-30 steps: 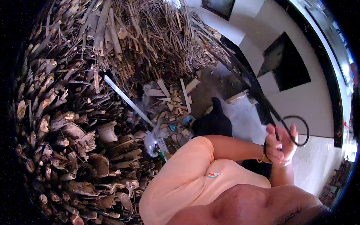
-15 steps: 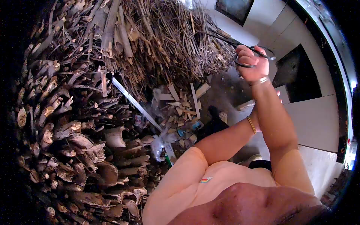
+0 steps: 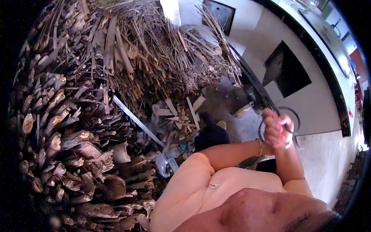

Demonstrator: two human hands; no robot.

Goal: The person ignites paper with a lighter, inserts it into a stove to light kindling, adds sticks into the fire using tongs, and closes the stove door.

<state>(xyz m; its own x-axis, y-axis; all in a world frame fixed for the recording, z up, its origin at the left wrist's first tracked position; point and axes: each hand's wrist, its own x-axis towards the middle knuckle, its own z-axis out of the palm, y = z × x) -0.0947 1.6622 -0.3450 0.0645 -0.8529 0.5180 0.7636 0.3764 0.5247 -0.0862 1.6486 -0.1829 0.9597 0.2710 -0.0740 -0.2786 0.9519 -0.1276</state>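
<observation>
My right hand point(image 3: 281, 133) is closed around the ring handles of long black metal fire tongs point(image 3: 256, 82), slightly blurred. The tongs point up and away, and their far end meets a bundle of thin dry twigs point(image 3: 221, 38) standing out before the wall. Whether the tips are clamped on the twigs cannot be made out. My left hand point(image 3: 269, 150), beyond a gold bangle, is close to my right wrist and mostly hidden behind it, so its fingers do not show.
Stacked split firewood point(image 3: 89, 150) fills the left side, with a heap of brushwood point(image 3: 154, 50) at the back. Wood offcuts point(image 3: 179, 118) and a pale metal strip point(image 3: 137, 120) lie between. A tiled counter wall point(image 3: 317, 112) with dark openings stands on the right.
My right hand and the fire tongs have come down and closer to my body. A twig bundle now stands up at the tongs' far end. The view has shifted slightly rightward.
</observation>
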